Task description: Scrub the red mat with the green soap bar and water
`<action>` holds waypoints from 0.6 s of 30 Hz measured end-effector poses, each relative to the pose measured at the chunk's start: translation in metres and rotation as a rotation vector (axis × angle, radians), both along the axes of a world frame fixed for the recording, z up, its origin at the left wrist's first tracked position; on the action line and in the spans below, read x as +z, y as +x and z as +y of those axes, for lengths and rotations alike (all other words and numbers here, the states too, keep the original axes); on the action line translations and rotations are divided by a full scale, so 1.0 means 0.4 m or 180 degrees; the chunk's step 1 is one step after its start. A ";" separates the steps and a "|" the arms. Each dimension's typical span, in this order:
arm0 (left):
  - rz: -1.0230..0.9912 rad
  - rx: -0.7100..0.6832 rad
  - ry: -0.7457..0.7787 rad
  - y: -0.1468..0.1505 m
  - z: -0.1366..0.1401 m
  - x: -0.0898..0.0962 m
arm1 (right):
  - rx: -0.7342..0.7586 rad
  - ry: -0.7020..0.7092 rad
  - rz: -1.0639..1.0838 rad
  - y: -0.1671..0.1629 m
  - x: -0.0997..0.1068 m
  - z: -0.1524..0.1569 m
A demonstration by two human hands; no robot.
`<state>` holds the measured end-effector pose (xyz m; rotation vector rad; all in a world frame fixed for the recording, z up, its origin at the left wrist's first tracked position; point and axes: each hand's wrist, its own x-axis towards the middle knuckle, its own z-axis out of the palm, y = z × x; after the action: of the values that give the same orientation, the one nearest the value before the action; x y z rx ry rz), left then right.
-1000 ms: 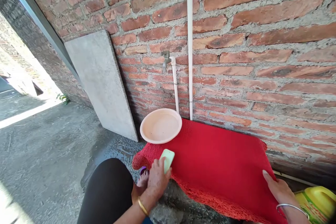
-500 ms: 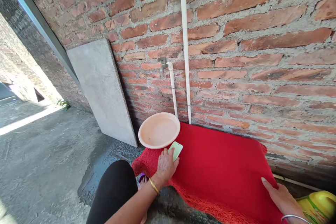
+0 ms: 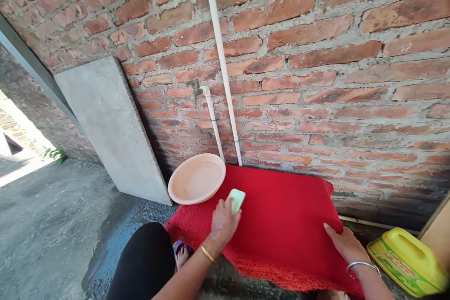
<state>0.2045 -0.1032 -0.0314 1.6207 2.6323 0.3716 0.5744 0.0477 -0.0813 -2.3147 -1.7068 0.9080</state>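
Observation:
A red mat (image 3: 277, 215) with a shaggy fringe-like border is draped over a low support hidden beneath it. My left hand (image 3: 225, 222) is closed around a pale green scrub brush (image 3: 237, 199), held flat against the mat's left part; its underside is hidden. At the mat's right edge, my right hand (image 3: 346, 243) grips the cloth with the thumb on top and the other fingers partly hidden. A pale pink basin (image 3: 197, 180) sits tilted at the mat's back left corner, just beyond my left hand.
Behind the mat rises a brick wall (image 3: 298, 79) with a tap (image 3: 194, 91) and white pipes (image 3: 225, 61). A grey slab (image 3: 112, 131) leans against it at left. A yellow jug (image 3: 408, 262) lies at right. The concrete floor (image 3: 63, 215) is wet near my knee.
The view has swung to the right, bringing more of the yellow jug into sight. My left hand and the brush have moved slightly rightward over the mat, away from the basin. My right hand keeps the mat's edge.

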 end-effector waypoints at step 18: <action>-0.0562 -0.1108 -0.0385 0.261 0.001 -0.032 | 0.0081 -0.0202 0.0092 -0.010 0.045 -0.024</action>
<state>0.3088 -0.1027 -0.0442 1.8620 2.1491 0.3158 0.5704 0.0382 -0.0633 -2.3120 -1.7244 1.0097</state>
